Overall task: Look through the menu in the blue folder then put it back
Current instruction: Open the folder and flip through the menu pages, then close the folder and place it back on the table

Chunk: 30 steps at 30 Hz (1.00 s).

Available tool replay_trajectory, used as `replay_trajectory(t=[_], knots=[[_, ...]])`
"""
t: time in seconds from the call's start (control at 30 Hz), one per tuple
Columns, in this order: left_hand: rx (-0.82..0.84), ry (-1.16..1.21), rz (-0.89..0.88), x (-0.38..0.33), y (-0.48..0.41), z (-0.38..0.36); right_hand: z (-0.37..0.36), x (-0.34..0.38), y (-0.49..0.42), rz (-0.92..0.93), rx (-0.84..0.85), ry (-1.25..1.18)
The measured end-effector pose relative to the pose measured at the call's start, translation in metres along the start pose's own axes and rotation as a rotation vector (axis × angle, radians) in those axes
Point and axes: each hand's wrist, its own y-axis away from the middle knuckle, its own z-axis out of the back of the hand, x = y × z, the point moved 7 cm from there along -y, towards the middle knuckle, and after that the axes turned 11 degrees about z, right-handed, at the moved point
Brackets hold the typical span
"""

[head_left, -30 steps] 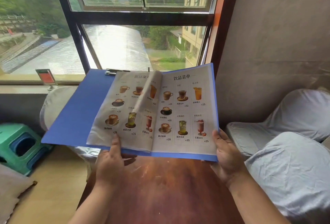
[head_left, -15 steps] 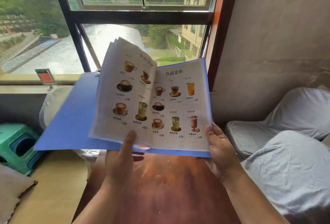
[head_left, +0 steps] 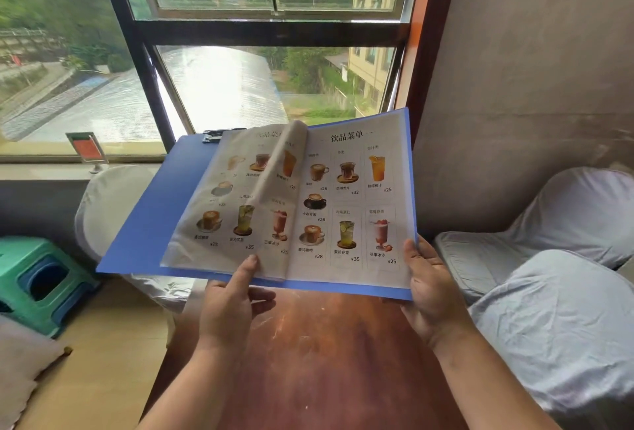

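Note:
The blue folder (head_left: pixel 161 210) lies open in the air above the brown table (head_left: pixel 326 361), tilted toward me. Its white menu pages (head_left: pixel 346 196) show drink photos with prices; the left pages lie nearly flat with a hump at the fold. My left hand (head_left: pixel 230 306) pinches the bottom edge of the left pages with its thumb on top. My right hand (head_left: pixel 429 285) grips the folder's lower right corner, thumb on the right page. A black clip (head_left: pixel 219 134) sits at the folder's top.
A window with a dark frame (head_left: pixel 144 62) is straight ahead. White covered chairs stand at the right (head_left: pixel 566 224) and behind the folder (head_left: pixel 113 203). A green stool (head_left: pixel 37 282) and a small red sign (head_left: pixel 87 150) are on the left.
The pages my left hand had lifted upright have dropped back down to the left, and the folder sits lower and flatter again. My right hand kept its hold.

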Motion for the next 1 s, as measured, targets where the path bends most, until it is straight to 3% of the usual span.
replay_trajectory(t=[0.13,0.27,0.47,0.53,0.63,0.7,0.8,1.0], knots=[[-0.054,0.003,-0.073,-0.002,0.0,0.008,0.006,-0.006,-0.001,-0.007,0.012,-0.018],[-0.084,-0.138,-0.189,-0.006,0.003,0.005,0.007,-0.012,-0.001,-0.049,0.009,-0.04],[0.099,-0.551,-0.34,-0.009,0.017,-0.026,-0.004,-0.012,0.002,-0.031,0.041,-0.021],[0.215,-0.684,-0.311,-0.001,0.017,-0.035,-0.005,-0.007,0.001,-0.04,0.069,-0.011],[0.298,-0.409,-0.211,-0.003,0.017,-0.043,-0.012,-0.005,0.01,-0.098,0.174,-0.107],[0.235,-0.253,-0.154,-0.011,0.012,-0.042,-0.007,-0.005,0.011,-0.073,0.162,-0.022],[0.14,-0.271,-0.081,-0.011,0.006,-0.036,-0.01,-0.001,0.008,-0.104,0.168,-0.095],[0.037,-0.373,-0.123,-0.011,0.001,-0.031,-0.005,0.004,0.004,-0.119,0.165,0.029]])
